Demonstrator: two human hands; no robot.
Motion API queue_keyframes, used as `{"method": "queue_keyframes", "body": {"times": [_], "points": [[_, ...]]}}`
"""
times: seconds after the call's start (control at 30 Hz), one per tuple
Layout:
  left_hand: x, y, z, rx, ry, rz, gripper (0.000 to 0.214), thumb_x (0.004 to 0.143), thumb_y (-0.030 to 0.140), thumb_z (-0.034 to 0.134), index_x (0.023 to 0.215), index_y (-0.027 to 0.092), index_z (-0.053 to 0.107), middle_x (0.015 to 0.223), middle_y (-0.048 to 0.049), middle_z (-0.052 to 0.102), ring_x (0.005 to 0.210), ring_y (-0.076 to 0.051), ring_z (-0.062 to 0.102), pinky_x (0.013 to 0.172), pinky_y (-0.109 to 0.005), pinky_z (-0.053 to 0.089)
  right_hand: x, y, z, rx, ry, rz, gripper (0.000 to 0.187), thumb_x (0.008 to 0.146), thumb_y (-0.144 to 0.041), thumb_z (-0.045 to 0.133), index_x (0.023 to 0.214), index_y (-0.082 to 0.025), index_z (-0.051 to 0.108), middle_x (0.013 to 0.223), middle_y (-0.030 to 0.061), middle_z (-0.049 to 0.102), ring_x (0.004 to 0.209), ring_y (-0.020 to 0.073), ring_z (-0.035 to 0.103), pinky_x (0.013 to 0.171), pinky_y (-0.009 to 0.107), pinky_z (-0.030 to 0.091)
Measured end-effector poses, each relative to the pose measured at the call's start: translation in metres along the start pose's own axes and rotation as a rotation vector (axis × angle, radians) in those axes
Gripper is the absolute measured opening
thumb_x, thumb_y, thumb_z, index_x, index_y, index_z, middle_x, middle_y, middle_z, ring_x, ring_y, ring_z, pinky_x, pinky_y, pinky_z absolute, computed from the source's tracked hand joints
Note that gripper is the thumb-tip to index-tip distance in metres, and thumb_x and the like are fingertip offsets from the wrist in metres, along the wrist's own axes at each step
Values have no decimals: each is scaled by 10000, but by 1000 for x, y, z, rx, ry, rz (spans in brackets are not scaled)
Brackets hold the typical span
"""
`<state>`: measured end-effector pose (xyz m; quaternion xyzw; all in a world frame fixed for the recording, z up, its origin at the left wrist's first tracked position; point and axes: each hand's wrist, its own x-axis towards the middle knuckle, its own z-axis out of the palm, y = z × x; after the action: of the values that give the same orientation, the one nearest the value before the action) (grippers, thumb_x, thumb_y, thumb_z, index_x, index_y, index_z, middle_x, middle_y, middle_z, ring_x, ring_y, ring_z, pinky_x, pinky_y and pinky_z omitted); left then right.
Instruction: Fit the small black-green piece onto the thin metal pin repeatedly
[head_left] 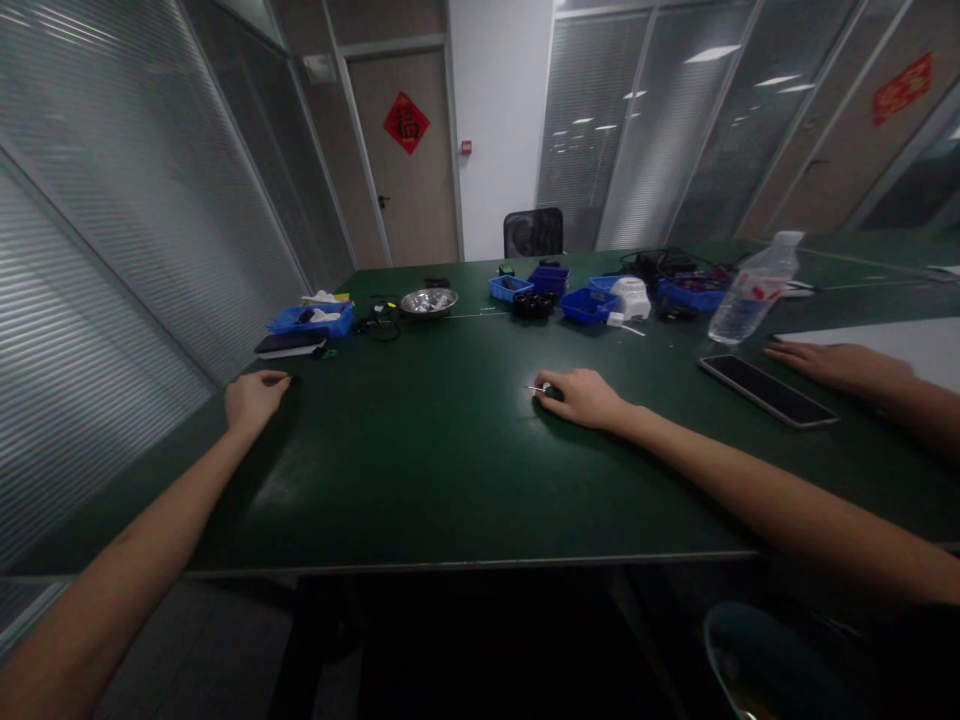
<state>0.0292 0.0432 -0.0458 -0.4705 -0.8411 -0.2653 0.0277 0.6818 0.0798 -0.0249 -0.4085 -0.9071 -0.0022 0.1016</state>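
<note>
1. The green table point(420, 470) has its near edge running straight across below both hands, and a broad stretch of its top lies between them.
2. Toward the far side, a metal bowl point(410, 309) sits between the left-hand blue tray point(343, 326) and a cluster of blue trays point(583, 308).
3. Just beyond the left hand point(257, 398) lies a dark, flat item point(291, 344), closest to being in its way.
4. To the right, a phone point(766, 390), a tilted clear bottle point(756, 290) and another person's hand point(840, 366) crowd that side.
5. The right hand point(576, 394) has its fingers curled round a small tool point(553, 392), low over the tabletop, thin metal tip pointing left.
6. The left hand's thumb and forefinger meet at the tips, beside a tiny dark spot; I can't tell whether they grip anything.
</note>
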Motion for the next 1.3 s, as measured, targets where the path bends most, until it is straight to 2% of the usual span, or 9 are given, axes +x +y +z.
{"method": "queue_keyframes", "body": {"times": [0.1, 0.23, 0.43, 0.53, 0.67, 0.87, 1.17, 1.3], "points": [[0, 0, -5, 5, -2, -55, 396, 969, 446, 737, 1242, 176, 832, 1130, -87, 810, 948, -226, 687, 865, -303, 479, 0, 1, 0, -5, 3, -1, 361, 1062, -482, 514, 1271, -248, 692, 882, 55, 770, 757, 227, 690, 700, 308, 408], [4, -4, -16, 5, -71, -100, 423, 957, 495, 757, 1244, 195, 838, 1061, -58, 814, 846, -210, 679, 781, -292, 469, 0, 1, 1, -17, 0, 7, 363, 1060, -484, 516, 1276, -251, 692, 892, 56, 772, 756, 226, 690, 698, 307, 405], [17, -26, -34, 76, -146, -83, 394, 961, 454, 747, 1249, 201, 832, 1088, -49, 809, 842, -211, 670, 718, -285, 440, 0, 1, 1, -1, 1, 4, 357, 1063, -485, 510, 1273, -256, 687, 886, 52, 770, 753, 226, 694, 705, 310, 411], [18, -35, -39, 87, -140, -124, 408, 953, 466, 735, 1241, 194, 833, 997, -48, 811, 767, -211, 661, 691, -287, 447, 0, 0, 0, 2, -10, 8, 362, 1062, -486, 510, 1279, -255, 684, 886, 54, 773, 749, 225, 693, 707, 310, 417], [16, -37, -38, 92, -122, -152, 456, 951, 516, 712, 1256, 197, 828, 909, -44, 801, 711, -208, 649, 662, -282, 447, 1, 0, 0, -11, -12, 14, 365, 1060, -483, 509, 1282, -256, 688, 904, 59, 778, 759, 230, 696, 709, 313, 418], [12, -31, -32, 154, -64, -114, 457, 963, 532, 698, 1258, 213, 839, 1038, -65, 804, 795, -222, 648, 737, -298, 476, 0, 0, 1, -36, -4, 14, 374, 1062, -490, 504, 1285, -254, 690, 915, 63, 777, 775, 236, 700, 714, 314, 410], [12, -33, -29, 105, -40, -151, 461, 934, 554, 734, 1238, 224, 844, 992, -58, 807, 772, -223, 650, 695, -294, 467, 0, 0, 0, -34, 1, 15, 354, 1056, -484, 525, 1269, -256, 691, 889, 59, 771, 766, 237, 695, 708, 313, 407], [17, -36, -27, 65, -57, -178, 473, 933, 574, 732, 1232, 225, 843, 1069, -68, 803, 833, -243, 666, 745, -321, 486, 0, 0, 1, -28, 4, 11, 344, 1054, -481, 526, 1256, -257, 692, 906, 60, 780, 763, 234, 695, 710, 311, 412]]}}
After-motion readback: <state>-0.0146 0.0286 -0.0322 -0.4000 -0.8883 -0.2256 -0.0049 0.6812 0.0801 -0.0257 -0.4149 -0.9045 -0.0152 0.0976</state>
